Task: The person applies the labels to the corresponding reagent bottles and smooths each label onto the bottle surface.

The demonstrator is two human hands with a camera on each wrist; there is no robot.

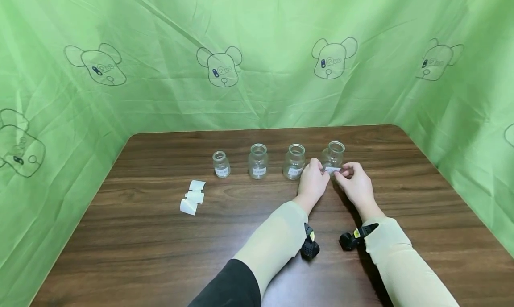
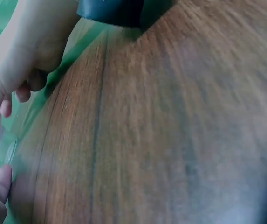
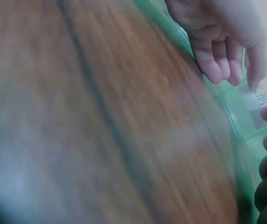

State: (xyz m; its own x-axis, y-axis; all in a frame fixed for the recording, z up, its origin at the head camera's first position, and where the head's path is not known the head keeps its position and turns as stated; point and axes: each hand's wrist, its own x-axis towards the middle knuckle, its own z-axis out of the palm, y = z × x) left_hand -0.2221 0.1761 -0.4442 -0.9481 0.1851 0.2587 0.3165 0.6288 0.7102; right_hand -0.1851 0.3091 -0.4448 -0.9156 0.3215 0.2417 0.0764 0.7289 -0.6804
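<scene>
In the head view, the rightmost glass jar (image 1: 335,153) stands upright without a lid. A white label (image 1: 332,169) with dark printing lies across its lower front. My left hand (image 1: 312,182) is at the left side of this jar, fingertips at the label's left end. From the other side my right hand (image 1: 355,184) pinches the label's right end between thumb and forefinger. The right wrist view shows the printed label (image 3: 260,100) against the clear jar (image 3: 238,116), with left fingertips on one edge and the right thumb on the opposite edge. Fingers hide part of the jar.
Three more open glass jars stand in a row to the left: a small one (image 1: 221,165) and two larger ones (image 1: 258,160) (image 1: 295,160), each with a white label. Several white paper pieces (image 1: 193,197) lie front left on the brown wooden table (image 1: 160,249). Green cloth (image 1: 265,101) surrounds the table.
</scene>
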